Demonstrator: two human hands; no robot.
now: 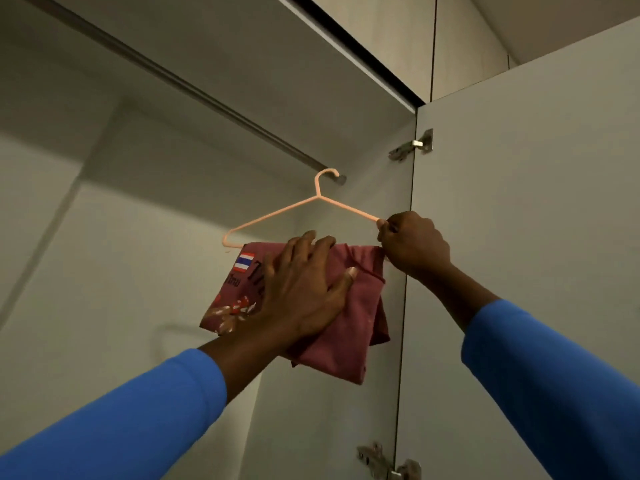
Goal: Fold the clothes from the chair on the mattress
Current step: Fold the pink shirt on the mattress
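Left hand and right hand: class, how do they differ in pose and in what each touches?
The left hand lies spread, fingers straight; the right hand is curled. The left hand presses the folded maroon shirt; the right hand pinches the pink hanger at its end. Both reach up from blue sleeves.

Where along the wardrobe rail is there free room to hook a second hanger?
The rail is bare everywhere left of the peach hanger. The right end is crowded: its hook, the right hand pinching its corner, the left hand on the red shirt.
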